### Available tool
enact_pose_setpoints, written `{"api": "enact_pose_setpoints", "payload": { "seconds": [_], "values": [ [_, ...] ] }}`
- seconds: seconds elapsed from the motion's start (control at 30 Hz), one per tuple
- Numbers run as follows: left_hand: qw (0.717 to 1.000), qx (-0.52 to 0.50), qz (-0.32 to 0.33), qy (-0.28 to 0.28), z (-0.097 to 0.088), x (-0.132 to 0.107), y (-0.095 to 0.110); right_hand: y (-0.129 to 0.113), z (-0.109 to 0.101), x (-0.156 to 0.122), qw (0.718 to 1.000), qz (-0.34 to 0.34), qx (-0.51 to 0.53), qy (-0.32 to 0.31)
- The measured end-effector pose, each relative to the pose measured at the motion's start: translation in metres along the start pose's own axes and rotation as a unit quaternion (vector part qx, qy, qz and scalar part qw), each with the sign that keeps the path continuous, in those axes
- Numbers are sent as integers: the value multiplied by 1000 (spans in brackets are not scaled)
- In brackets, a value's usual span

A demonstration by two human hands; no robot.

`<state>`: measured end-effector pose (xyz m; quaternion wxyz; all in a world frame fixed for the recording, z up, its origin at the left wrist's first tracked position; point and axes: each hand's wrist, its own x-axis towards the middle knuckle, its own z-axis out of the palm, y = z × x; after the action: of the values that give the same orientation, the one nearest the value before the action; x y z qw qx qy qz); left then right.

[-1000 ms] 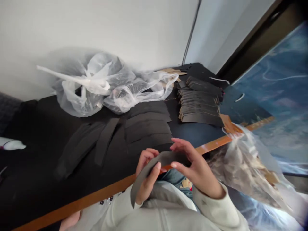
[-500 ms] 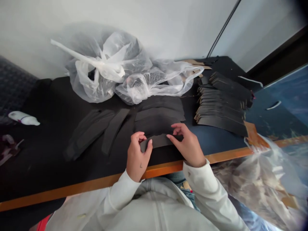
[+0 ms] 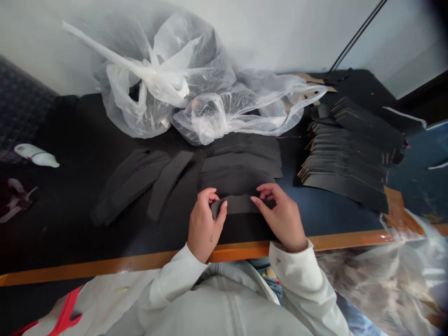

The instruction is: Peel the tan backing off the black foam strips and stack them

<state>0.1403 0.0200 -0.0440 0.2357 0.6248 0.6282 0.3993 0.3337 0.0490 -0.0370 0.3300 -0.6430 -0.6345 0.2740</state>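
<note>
Over the table (image 3: 241, 252), left hand (image 3: 206, 224) and right hand (image 3: 282, 217) still grip one black strip (image 3: 238, 204).

Your desk (image 3: 105, 267) is black with an orange front edge. On it lie dull black strips (image 3: 238, 179) and a translucent white plastic bag (image 3: 168, 79); in front of that edge, your jacket (image 3: 224, 308) is off-white, with a red strap (image 3: 65, 310).

Counting off my feed here: two hands (image 3: 243, 219), one black strip (image 3: 236, 204) pinched between them, three more black strips (image 3: 131, 184) off to the side, about three wider black pieces (image 3: 238, 163) just ahead, plus a stacked pile of black strips (image 3: 346, 163) too dense to count. Also two clear plastic bags (image 3: 140, 79), and one white object (image 3: 37, 155).
</note>
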Motion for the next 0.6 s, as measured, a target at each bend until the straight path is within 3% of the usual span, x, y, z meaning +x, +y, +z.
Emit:
{"api": "enact_pose_setpoints", "payload": {
  "seconds": [0.6],
  "values": [
    [998,60,18,-1,4,0,-1,0,0,1,999,40,5,12]
  ]
}}
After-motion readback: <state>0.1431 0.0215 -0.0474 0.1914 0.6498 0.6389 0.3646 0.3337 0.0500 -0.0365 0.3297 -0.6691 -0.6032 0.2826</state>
